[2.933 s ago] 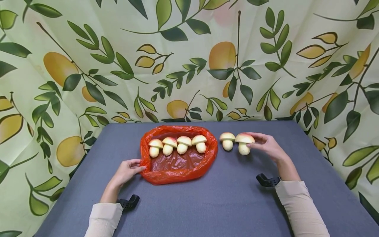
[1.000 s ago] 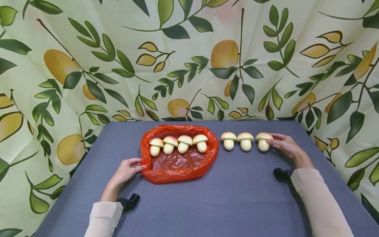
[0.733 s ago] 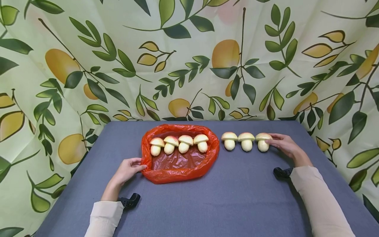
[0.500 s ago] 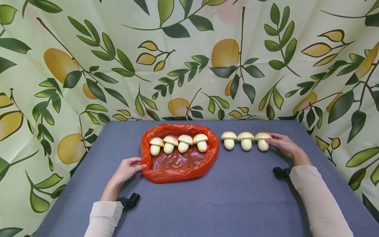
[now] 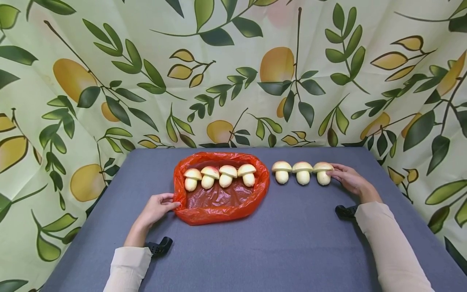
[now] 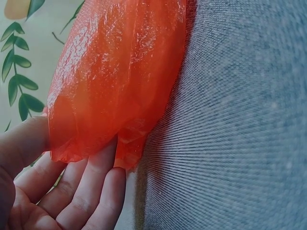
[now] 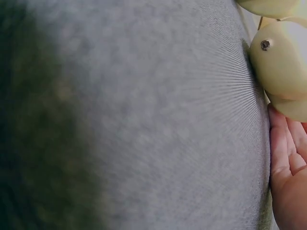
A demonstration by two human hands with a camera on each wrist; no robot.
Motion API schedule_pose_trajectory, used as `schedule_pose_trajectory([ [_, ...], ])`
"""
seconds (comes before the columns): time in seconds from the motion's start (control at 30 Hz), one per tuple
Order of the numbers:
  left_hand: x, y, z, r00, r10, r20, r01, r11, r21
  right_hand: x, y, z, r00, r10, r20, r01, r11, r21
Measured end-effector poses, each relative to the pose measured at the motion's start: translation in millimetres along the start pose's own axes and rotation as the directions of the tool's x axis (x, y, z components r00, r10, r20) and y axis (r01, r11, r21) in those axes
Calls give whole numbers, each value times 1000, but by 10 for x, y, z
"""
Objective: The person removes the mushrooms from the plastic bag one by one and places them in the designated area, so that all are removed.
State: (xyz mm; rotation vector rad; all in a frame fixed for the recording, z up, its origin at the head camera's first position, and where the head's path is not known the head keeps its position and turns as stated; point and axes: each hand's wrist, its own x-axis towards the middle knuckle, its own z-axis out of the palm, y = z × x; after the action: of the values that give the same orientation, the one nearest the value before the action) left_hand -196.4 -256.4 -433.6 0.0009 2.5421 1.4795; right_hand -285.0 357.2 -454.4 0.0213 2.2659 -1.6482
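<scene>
Left of centre: left hand, thumb and fingers pinching the lower-left rim of the red bag.
Centre: said bag, mouth spread, on a blue-grey table; four mushrooms in a row within, along its upper part, caps toward the top of the frame.
Right of centre: first mushroom, just beside the bag; second mushroom, close by.
Further right: end mushroom, its right side held between thumb and fingers of the right hand.
Handling, as judged: level the end cap with its neighbours; release rightward, sparing the row; pinch the thin film lightly, without dragging.
</scene>
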Motion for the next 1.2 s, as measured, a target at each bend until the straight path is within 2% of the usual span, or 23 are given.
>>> schedule_pose_trajectory([
  [0.53,-13,-3,0,1000,-1,-2,1,1000,12,12,13,51,999,-17,-32,19,999,42],
  [0.73,-6,-15,-4,1000,4,1,-4,1000,9,-30,14,63,999,-34,-33,38,990,133],
  [0.83,-3,-22,-7,1000,8,4,-8,1000,10,-66,25,46,997,-72,-22,75,959,272],
  [0.93,-1,-22,-2,1000,13,6,-13,1000,6,-110,30,6,991,-137,-14,130,898,421],
  [1.0,0,-23,-3,1000,16,7,-16,1000,6,-143,19,-14,984,-177,-9,160,867,472],
  [1.07,2,-23,2,1000,8,2,-8,1000,-3,-176,-5,-33,980,-199,-23,186,865,466],
  [1.2,1,-16,-7,1000,5,1,-5,1000,-8,-239,-75,-46,977,-181,-116,211,909,360],
])
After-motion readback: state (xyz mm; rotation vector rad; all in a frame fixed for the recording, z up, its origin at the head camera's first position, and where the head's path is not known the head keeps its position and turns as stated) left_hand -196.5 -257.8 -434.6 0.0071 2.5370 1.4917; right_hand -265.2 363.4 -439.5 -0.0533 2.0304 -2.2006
